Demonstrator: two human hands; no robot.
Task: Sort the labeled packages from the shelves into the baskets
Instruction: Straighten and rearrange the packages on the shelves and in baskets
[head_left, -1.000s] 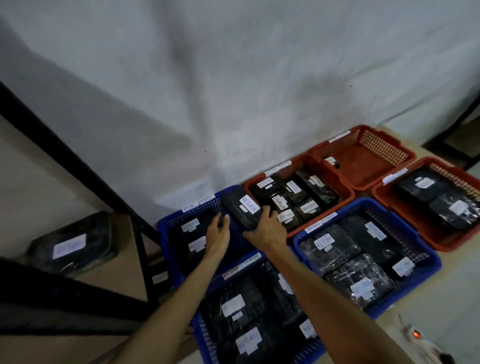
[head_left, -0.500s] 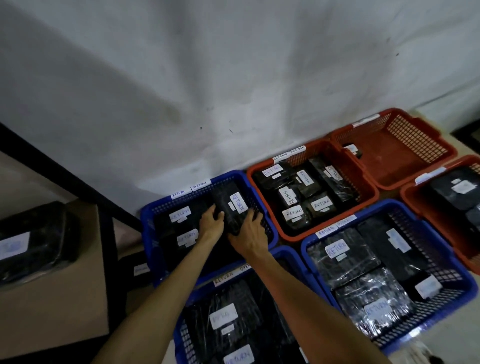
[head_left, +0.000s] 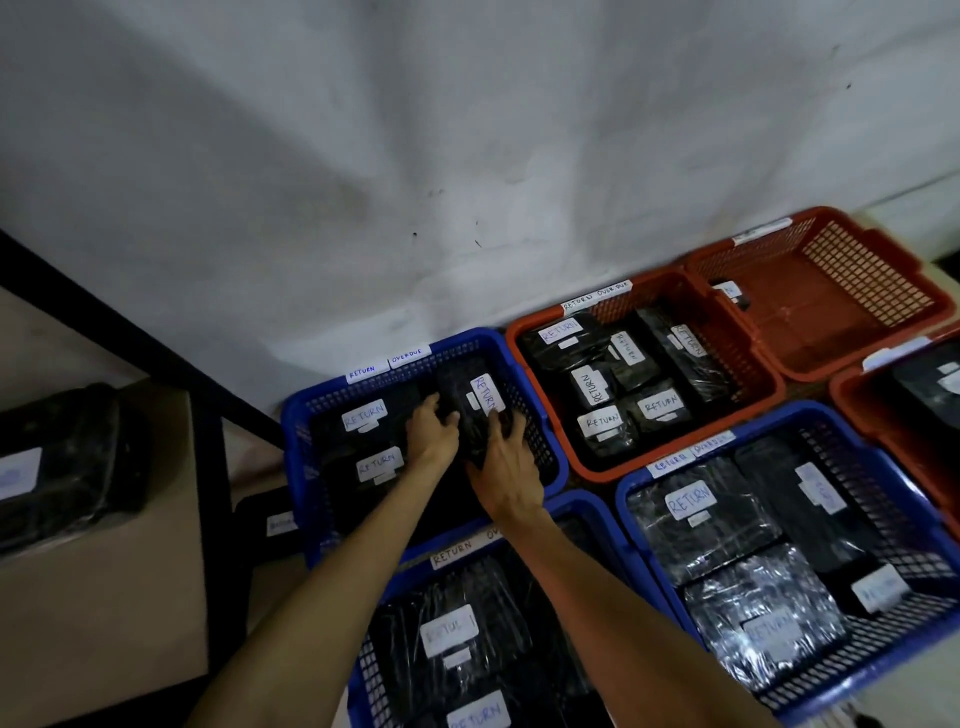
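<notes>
Over the last second the black wrapped package (head_left: 470, 410) has gone down from the rim of the far blue basket (head_left: 524, 364) into its right half, and the person's view has tipped lower, so more of the front baskets shows. The package now lies low among the others marked RETURN, its white label turned up and running lengthwise. That suggests this package is all but sorted, with only the letting go left.

Both hands are on it, just left of the frame's centre. The left hand (head_left: 432, 436) lies against the package's left edge with its fingers curled onto it. The right hand (head_left: 506, 470) covers the near right end, its fingers spread and bent over the dark wrap. Whether they pinch or merely press it down cannot be told.

At the left edge of the frame another labelled package (head_left: 62, 467) lies on a shelf (head_left: 104, 597), well apart from the hands and not yet sorted.
</notes>
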